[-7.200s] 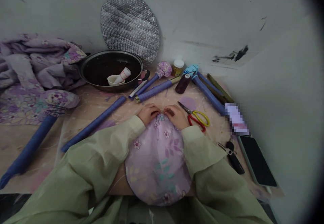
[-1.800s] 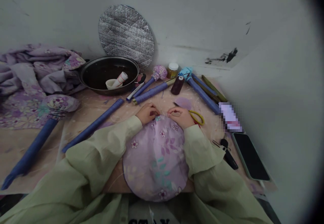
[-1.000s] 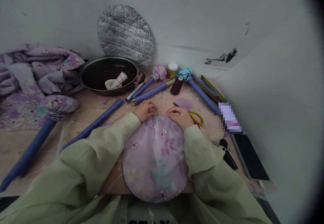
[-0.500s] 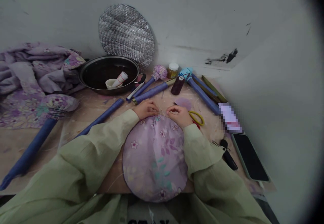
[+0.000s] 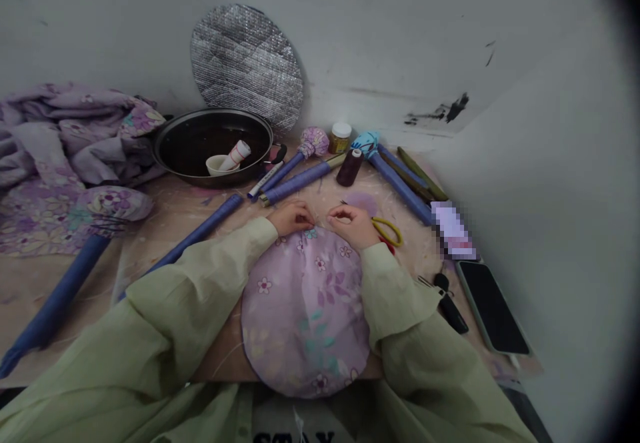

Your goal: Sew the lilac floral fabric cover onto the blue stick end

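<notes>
A round lilac piece (image 5: pixel 307 316) covered in flowered cloth lies at the table's front edge, below both hands. At its top edge my left hand (image 5: pixel 293 217) is closed, thumb and fingers pinched on something too small to make out. My right hand (image 5: pixel 353 224) sits just to the right, its thumb and index fingertips pressed together in a pinch; what they hold is too fine to see. A small gap separates the two hands. Behind them stands a dark thread spool (image 5: pixel 349 168). Yellow-handled scissors (image 5: pixel 387 231) lie partly hidden beside my right hand.
A black pan (image 5: pixel 175 146) holds a small white cup. Blue-wrapped sticks (image 5: pixel 193 237) lie left and behind. Flowered cloth (image 5: pixel 45 156) is heaped at the left. A silver round pad (image 5: pixel 247 63) leans on the wall. Phones (image 5: pixel 493 306) lie at the right.
The view has shifted very slightly. My left fingers have curled in a little more; my right hand has barely moved.
</notes>
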The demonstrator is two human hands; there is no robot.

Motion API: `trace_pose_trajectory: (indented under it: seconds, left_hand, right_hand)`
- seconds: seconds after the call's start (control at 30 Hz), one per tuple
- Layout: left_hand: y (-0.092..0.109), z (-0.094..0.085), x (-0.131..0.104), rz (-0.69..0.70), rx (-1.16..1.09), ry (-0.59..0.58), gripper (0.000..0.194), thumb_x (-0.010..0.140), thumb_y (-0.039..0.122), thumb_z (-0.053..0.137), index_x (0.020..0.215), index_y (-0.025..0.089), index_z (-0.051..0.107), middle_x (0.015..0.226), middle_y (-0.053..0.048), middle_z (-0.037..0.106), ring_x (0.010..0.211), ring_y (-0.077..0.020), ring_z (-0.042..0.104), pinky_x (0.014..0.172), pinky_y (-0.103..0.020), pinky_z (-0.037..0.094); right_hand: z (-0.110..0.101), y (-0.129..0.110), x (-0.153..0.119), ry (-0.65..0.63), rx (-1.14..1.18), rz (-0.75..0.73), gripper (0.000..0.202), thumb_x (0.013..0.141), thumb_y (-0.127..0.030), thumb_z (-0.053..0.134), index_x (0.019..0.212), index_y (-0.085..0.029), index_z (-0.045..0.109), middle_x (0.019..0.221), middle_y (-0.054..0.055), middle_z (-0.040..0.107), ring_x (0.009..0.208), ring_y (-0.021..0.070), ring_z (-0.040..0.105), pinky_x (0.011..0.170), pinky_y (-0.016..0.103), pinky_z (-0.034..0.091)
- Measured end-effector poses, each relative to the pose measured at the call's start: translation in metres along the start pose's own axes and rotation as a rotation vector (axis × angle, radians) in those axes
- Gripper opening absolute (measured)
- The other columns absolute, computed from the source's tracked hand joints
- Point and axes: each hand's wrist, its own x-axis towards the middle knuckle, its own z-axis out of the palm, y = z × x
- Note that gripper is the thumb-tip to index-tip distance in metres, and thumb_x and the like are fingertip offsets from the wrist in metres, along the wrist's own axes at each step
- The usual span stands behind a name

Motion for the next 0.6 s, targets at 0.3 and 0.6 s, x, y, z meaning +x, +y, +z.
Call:
trace_pose_trajectory:
  seconds: [0.3, 0.6]
  left_hand:
    - [-0.001, 0.001, 0.001, 0.005, 0.013, -0.036, 0.030, 0.095, 0.033, 0.059, 0.120, 0.015, 0.060, 0.120, -0.010, 0.063, 0.104, -0.0222, 0.064, 0.089, -0.043, 0.056]
    - [-0.001, 0.000, 0.002, -0.020, 0.062, -0.068, 0.031, 0.095, 0.033, 0.060, 0.120, 0.015, 0.060, 0.121, -0.010, 0.063, 0.105, -0.0226, 0.064, 0.090, -0.044, 0.056]
  right_hand:
    - [0.002, -0.005, 0.010, 0.006, 0.031, 0.020, 0.030, 0.094, -0.034, 0.060, 0.119, -0.017, 0.061, 0.120, 0.009, 0.064, 0.101, 0.0211, 0.065, 0.086, 0.042, 0.057]
    - [0.001, -0.009, 0.015, 0.023, 0.090, 0.030, 0.031, 0.094, -0.034, 0.060, 0.120, -0.016, 0.061, 0.119, 0.009, 0.065, 0.100, 0.0209, 0.066, 0.085, 0.042, 0.057]
